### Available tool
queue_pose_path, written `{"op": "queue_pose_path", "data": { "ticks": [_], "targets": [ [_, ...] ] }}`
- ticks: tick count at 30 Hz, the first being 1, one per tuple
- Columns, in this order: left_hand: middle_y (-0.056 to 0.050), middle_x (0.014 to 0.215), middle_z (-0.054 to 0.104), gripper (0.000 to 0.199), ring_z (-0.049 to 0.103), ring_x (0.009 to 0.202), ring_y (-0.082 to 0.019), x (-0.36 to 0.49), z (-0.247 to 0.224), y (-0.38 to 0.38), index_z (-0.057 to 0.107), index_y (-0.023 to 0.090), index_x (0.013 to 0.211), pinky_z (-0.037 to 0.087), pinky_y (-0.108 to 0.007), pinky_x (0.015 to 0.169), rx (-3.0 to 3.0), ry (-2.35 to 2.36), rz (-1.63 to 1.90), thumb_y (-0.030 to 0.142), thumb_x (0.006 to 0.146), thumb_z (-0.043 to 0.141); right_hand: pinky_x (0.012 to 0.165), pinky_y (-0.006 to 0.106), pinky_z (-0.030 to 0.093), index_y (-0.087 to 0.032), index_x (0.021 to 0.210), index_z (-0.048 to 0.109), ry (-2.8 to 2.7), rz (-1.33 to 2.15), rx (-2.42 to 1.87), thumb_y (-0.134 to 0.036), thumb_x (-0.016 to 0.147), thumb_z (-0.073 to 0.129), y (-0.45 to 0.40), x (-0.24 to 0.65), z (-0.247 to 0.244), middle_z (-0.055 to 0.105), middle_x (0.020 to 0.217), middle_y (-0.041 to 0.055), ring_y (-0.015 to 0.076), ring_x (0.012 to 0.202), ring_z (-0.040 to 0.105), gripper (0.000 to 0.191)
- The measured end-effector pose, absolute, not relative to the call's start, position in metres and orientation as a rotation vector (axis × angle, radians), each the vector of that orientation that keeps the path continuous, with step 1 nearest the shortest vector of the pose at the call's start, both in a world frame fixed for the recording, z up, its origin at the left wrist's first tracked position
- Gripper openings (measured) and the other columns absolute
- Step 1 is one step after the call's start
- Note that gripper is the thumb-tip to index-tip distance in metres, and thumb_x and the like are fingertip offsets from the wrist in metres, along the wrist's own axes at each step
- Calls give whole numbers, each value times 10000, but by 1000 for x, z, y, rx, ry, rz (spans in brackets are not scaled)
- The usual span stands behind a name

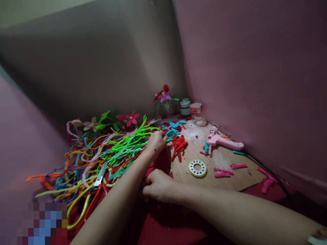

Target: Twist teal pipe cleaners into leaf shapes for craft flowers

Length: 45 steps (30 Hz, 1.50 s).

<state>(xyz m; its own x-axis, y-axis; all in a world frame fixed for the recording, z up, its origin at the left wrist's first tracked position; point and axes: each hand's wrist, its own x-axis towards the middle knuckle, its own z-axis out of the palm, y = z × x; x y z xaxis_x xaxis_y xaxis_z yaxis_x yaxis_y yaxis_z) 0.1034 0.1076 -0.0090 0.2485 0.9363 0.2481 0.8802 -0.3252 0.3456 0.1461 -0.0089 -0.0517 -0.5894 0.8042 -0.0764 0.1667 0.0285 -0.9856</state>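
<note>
My left hand [156,141] reaches over the right end of a heap of green pipe cleaners [127,139], its fingers curled closed beside a teal fuzzy piece [172,134]. What it grips, if anything, is hidden. Nearer to me, my right hand [158,186] is closed above the red cloth, and I cannot make out anything in its fingers. Red fuzzy pieces [179,146] lie on the board just right of my left hand. Scissors [100,177] with red handles rest on the heap left of my left forearm, next to yellow-handled pliers or scissors [85,207].
A wooden board [184,170] carries a white perforated ring [197,168], a pink glue gun [224,141] with a black cable, and pink fuzzy strips [223,172]. Behind stand a flower arrangement [165,97], a grey jar [185,107] and a tape roll [196,108]. Walls enclose the corner.
</note>
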Motion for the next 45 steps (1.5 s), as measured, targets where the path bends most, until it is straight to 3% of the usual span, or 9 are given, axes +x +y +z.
{"op": "queue_pose_path", "data": {
  "ticks": [8, 14, 21, 25, 29, 33, 36, 41, 45],
  "targets": [
    [-71, 752, 680, 282, 583, 682, -176, 88, 3, 97, 686, 157, 843, 379, -244, 616, 2419, 1769, 725, 302, 763, 458, 339, 166, 302, -152, 547, 593, -1799, 1596, -996, -178, 604, 520, -7, 144, -57, 521, 465, -27, 58, 348, 416, 97],
    [-35, 650, 667, 250, 566, 605, -170, 31, 14, 72, 695, 176, 738, 373, -239, 566, 2400, 1845, 662, 332, 703, 503, 328, 162, 297, -146, 606, 626, -1778, 1618, -968, -203, 633, 525, -9, 141, -58, 532, 496, -19, 54, 339, 404, 119],
    [-45, 803, 682, 290, 599, 720, -184, -15, -11, 51, 691, 193, 798, 404, -244, 638, 2334, 1796, 398, 381, 721, 484, 351, 159, 302, -147, 617, 637, -1822, 1550, -982, -193, 640, 528, -10, 139, -60, 531, 479, -26, 52, 366, 411, 121],
    [-61, 775, 667, 255, 580, 737, -192, -18, -21, 50, 689, 185, 735, 400, -261, 670, 2440, 1775, 296, 344, 726, 490, 335, 157, 279, -146, 594, 608, -1765, 1631, -1018, -177, 643, 523, -10, 140, -58, 513, 463, -39, 37, 328, 381, 103],
    [-62, 791, 656, 254, 568, 771, -192, -22, -16, 44, 658, 189, 746, 401, -277, 712, 2539, 1839, 547, 336, 771, 452, 337, 151, 272, -141, 580, 570, -1669, 1700, -960, -192, 668, 536, -7, 142, -55, 504, 462, -39, 33, 336, 372, 108],
    [-51, 777, 632, 200, 560, 751, -171, -18, -5, 27, 606, 190, 787, 406, -262, 719, 2718, 1710, 984, 324, 797, 459, 365, 152, 301, -142, 821, 570, -1398, 1679, -855, -302, 748, 526, -3, 148, -45, 534, 573, -28, 39, 390, 409, 181],
    [-38, 770, 607, 188, 559, 685, -138, -5, -4, 13, 576, 200, 829, 405, -220, 629, 2821, 1583, 922, 293, 833, 413, 412, 165, 338, -161, 998, 526, -1185, 1544, -733, -417, 764, 530, 0, 153, -37, 541, 705, -15, 47, 467, 436, 347],
    [-18, 703, 598, 226, 557, 590, -118, 18, -17, -4, 560, 206, 842, 329, -208, 501, 3016, 1568, 605, 219, 867, 336, 563, 210, 396, -131, 738, 591, -882, 1448, -631, -389, 755, 549, 9, 159, -29, 515, 617, -11, 83, 563, 477, 261],
    [-4, 613, 585, 232, 500, 469, -115, 25, -24, -11, 561, 206, 856, 213, -241, 428, 3070, 1670, 369, 143, 835, 339, 492, 225, 366, -147, 672, 533, -575, 1522, -522, -386, 746, 560, 21, 172, -17, 491, 521, -24, 88, 472, 441, 252]
  ]
}}
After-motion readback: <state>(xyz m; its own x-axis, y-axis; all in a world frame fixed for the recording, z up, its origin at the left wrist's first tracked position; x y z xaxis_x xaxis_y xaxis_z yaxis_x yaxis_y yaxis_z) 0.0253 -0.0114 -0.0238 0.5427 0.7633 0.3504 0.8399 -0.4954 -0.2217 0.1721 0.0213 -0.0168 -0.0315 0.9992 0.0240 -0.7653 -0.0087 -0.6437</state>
